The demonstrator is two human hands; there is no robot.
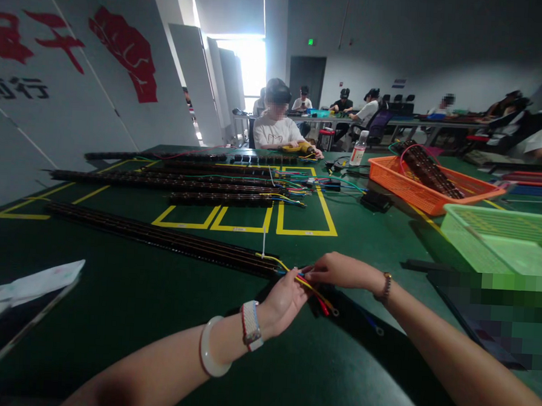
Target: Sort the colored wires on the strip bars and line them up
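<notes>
A long black cable chain (169, 239) lies slantwise across the green table, and coloured wires come out of its right end. Around those wires (318, 294), yellow, red and blue with ring terminals, my left hand (286, 304) is closed, palm partly up. My right hand (340, 271) is bent over the same bundle from the right, its fingertips pressed on the wires beside my left fingers. A white cable tie (264, 242) stands up from the chain near its wire end. The fingertips of both hands partly hide the wires.
More cable chains (172, 181) with wires lie across yellow-taped boxes. An orange basket (435, 187) holds another chain; a green basket (514, 234) stands nearer. A bottle (358, 149) stands at the back. A co-worker (277, 121) sits opposite. White papers (30, 287) lie left.
</notes>
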